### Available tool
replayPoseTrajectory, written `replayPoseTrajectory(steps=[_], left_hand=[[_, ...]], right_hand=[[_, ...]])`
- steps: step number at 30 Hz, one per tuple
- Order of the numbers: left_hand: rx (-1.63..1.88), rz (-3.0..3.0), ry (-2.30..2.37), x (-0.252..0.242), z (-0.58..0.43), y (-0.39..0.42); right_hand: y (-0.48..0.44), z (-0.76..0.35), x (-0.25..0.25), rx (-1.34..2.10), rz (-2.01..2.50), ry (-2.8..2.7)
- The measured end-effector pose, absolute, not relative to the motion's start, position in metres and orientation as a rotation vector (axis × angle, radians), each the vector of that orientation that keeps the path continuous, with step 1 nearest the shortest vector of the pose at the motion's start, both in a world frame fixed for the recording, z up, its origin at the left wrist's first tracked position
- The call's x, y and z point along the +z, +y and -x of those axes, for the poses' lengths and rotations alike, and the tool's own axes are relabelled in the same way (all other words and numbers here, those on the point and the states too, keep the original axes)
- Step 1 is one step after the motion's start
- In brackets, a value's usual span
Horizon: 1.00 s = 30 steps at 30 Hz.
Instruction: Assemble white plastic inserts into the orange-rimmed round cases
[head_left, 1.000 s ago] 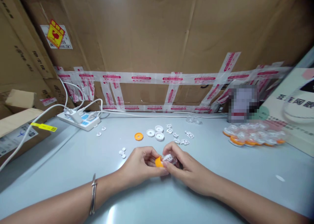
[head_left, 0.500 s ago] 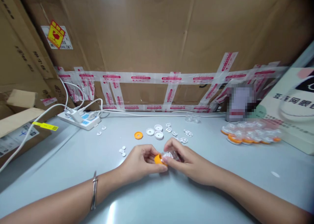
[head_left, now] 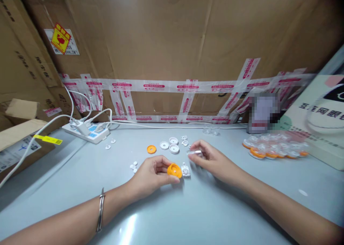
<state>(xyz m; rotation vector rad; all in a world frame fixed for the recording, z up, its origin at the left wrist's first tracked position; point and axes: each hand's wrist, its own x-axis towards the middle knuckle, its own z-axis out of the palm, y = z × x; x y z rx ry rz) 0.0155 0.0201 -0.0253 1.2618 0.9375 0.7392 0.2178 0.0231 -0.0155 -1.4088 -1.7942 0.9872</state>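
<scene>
My left hand (head_left: 153, 175) grips an orange round plastic cap (head_left: 174, 170) between thumb and fingers, its hollow side facing me. Just right of the cap is a small white openwork plastic piece (head_left: 185, 170). My right hand (head_left: 208, 157) is closed on a clear plastic cover (head_left: 195, 153), partly hidden by the fingers. Behind the hands lie an orange ring (head_left: 151, 149), several white rings (head_left: 173, 149) and more white openwork pieces (head_left: 184, 143). Small white discs (head_left: 133, 164) lie left of my left hand.
Several clear-and-orange assembled pieces (head_left: 271, 146) are clustered at the right. Clear covers (head_left: 211, 130) stand at the back. A power strip (head_left: 86, 130) with white cables lies at the left, and a large cardboard box (head_left: 161, 33) walls off the back.
My right hand has moved away to the right with the clear cover, apart from the orange cap. The white openwork piece now shows beside the cap, which has turned to show its hollow.
</scene>
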Motion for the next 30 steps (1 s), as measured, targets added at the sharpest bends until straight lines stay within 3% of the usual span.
replayPoseTrajectory(steps=[5,12,21,30], left_hand=[[0.750,-1.289,0.985,-0.023,-0.017,0.020],[0.778,-1.286,0.972,-0.022,-0.016,0.021],[0.805,-1.234,0.917,-0.022,-0.015,0.020],[0.855,-1.267,1.011,-0.024,-0.017,0.018]], right_hand=[[0.021,-0.220,-0.014,0.741,1.509,-2.134],[0.016,-0.219,-0.006,0.422,1.436,-2.196],[0.010,-0.212,-0.011,0.499,1.338,-2.454],[0.004,-0.206,-0.003,0.691,1.182,-2.128]])
